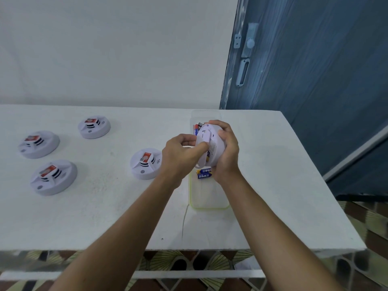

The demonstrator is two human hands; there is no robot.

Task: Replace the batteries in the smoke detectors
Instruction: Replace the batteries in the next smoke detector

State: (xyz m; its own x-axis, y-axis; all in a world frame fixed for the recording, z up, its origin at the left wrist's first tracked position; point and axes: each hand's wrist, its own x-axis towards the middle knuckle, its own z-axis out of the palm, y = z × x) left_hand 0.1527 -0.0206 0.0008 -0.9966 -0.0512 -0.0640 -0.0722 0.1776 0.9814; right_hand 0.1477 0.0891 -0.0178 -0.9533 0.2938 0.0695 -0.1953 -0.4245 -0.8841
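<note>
I hold a white smoke detector (211, 141) on its edge above a clear tray, its back turned toward me. My right hand (227, 152) wraps around its right rim. My left hand (180, 156) grips its left side, thumb pressed on the battery cover (202, 152), which stands partly open. Blue and yellow batteries (204, 173) lie in the clear tray (210, 198) just below my hands. More batteries (197, 127), red and blue, show behind the detector in the tray's far end.
Several other white smoke detectors with red labels sit face up on the white table (105, 217): one beside my left hand (145, 163), three further left (94, 127) (38, 144) (54, 177). A blue door (304, 80) stands at the right. The table's right edge is near the tray.
</note>
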